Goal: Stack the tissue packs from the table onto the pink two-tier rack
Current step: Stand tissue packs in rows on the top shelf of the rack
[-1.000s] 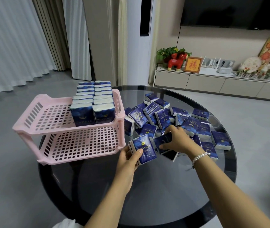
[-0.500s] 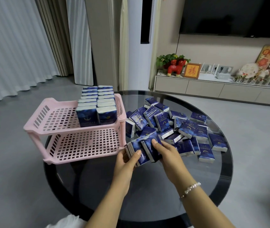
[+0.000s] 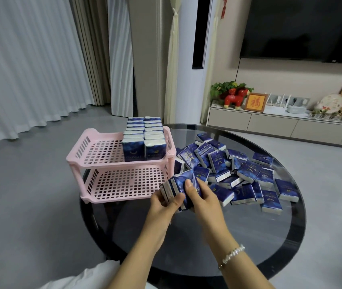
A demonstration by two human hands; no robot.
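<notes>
Between the pink rack (image 3: pixel 95 157) and the loose heap of tissue packs (image 3: pixel 239 170) on the round glass table (image 3: pixel 249 247), both hands are closed around a small bundle of packs (image 3: pixel 178 185) held just above the tabletop. The left hand (image 3: pixel 164 202) cups the bundle from below with its thumb curled over the near face, and the right hand (image 3: pixel 204 197) presses in from the other side, fingers wrapped across the printed front. I count roughly 3 or 4 packs in the bundle, though the blur makes the number uncertain. On the rack's upper tier, 2 neat rows of packs (image 3: pixel 144 138) already stand on edge against the right end; the lower tier (image 3: pixel 124 182) shows only bare grid. These packs look light and soft, paper wrapped in a glossy film that I would expect to be slippery, so a bundle squeezed only at its ends could fan out or shed its middle pack. The wrapper gives under the fingers, which suggests nothing fragile inside, and a firm squeeze should do no harm. The best hold, to my eye, is across the broad flat faces, palms clamping the bundle like a book, with a thumb over the top edges to keep them level.
</notes>
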